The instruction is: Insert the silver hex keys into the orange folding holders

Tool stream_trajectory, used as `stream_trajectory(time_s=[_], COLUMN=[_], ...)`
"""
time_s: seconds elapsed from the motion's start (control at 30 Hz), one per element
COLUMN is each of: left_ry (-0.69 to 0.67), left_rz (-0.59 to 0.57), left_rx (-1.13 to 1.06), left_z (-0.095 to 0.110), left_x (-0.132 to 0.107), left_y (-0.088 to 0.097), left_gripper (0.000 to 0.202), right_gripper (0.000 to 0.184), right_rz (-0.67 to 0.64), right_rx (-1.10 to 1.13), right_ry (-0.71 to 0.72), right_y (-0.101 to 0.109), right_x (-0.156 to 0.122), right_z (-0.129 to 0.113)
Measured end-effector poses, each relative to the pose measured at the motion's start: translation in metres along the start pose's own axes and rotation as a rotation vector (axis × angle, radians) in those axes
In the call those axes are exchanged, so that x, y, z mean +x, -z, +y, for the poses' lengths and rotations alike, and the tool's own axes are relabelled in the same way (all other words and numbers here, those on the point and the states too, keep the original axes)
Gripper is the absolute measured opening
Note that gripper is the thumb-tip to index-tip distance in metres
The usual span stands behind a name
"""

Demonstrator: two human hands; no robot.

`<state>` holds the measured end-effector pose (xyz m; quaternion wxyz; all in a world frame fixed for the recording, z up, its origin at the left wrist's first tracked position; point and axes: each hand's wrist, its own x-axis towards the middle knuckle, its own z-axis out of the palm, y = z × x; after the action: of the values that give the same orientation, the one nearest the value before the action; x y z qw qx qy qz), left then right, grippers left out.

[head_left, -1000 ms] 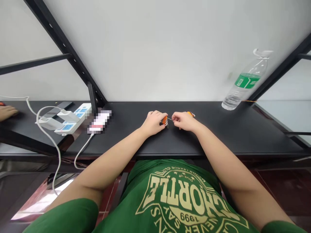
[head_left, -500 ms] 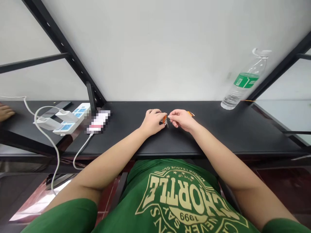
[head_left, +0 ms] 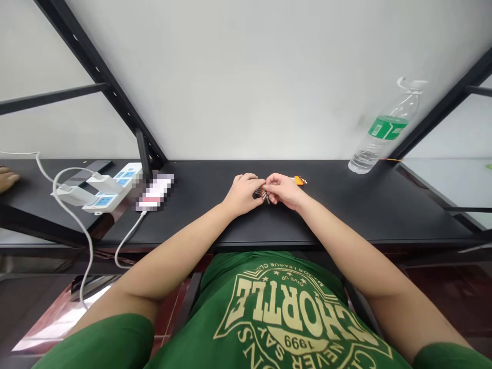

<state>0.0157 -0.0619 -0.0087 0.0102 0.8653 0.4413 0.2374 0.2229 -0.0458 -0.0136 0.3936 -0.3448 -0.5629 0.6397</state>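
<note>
My left hand (head_left: 243, 193) rests on the black table (head_left: 346, 215) with its fingers curled round a small orange holder with thin metal pins (head_left: 262, 193). My right hand (head_left: 283, 189) is pressed up against it, fingers pinched on the same small piece; what sits between the fingertips is too small to make out. A second orange holder with pins (head_left: 299, 180) lies on the table just behind my right hand, untouched.
A clear water bottle with a green label (head_left: 382, 134) stands at the back right. A white power strip with plugs and cables (head_left: 103, 190) and a phone (head_left: 154, 192) lie at the left. Another person's hand (head_left: 7, 179) shows at the far left edge. Black frame bars rise on both sides.
My right hand has moved left and closed the gap to my left hand; the fingertips now meet over the orange holder. The left hand has hardly moved.
</note>
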Motion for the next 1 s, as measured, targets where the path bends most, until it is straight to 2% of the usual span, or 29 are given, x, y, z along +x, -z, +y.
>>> stream_trajectory(time_s=[0.13, 0.3, 0.37, 0.47, 0.6, 0.7, 0.83, 1.0], left_ry=[-0.021, 0.011, 0.022, 0.024, 0.016, 0.022, 0.081, 0.046], left_rz=[0.005, -0.002, -0.026, -0.055, -0.046, -0.047, -0.041, -0.045], left_rx=[-0.007, -0.003, -0.011, -0.023, -0.025, -0.043, -0.087, -0.059], left_z=[0.001, -0.005, -0.007, -0.008, -0.009, -0.009, -0.008, -0.008], left_x=[-0.001, -0.001, -0.001, 0.001, 0.001, 0.001, 0.001, 0.001], left_y=[0.001, 0.0, 0.0, -0.001, -0.002, -0.004, -0.006, -0.007], left_gripper=[0.042, 0.051, 0.052, 0.051, 0.05, 0.055, 0.065, 0.052], right_gripper=[0.032, 0.009, 0.007, 0.006, 0.004, 0.006, 0.007, 0.01], right_rz=[0.077, 0.285, 0.255, 0.164, 0.071, 0.03, 0.055, 0.067], right_rx=[-0.31, -1.022, -1.206, -1.351, -1.383, -1.382, -1.277, -1.001], right_ry=[0.01, 0.074, 0.038, -0.049, -0.187, -0.229, -0.09, 0.008], right_y=[0.004, 0.032, 0.039, 0.037, 0.023, 0.018, 0.018, 0.015], right_x=[-0.001, -0.001, -0.001, -0.002, -0.004, -0.005, -0.008, -0.013], right_z=[-0.006, -0.015, -0.015, -0.016, -0.02, -0.022, -0.022, -0.025])
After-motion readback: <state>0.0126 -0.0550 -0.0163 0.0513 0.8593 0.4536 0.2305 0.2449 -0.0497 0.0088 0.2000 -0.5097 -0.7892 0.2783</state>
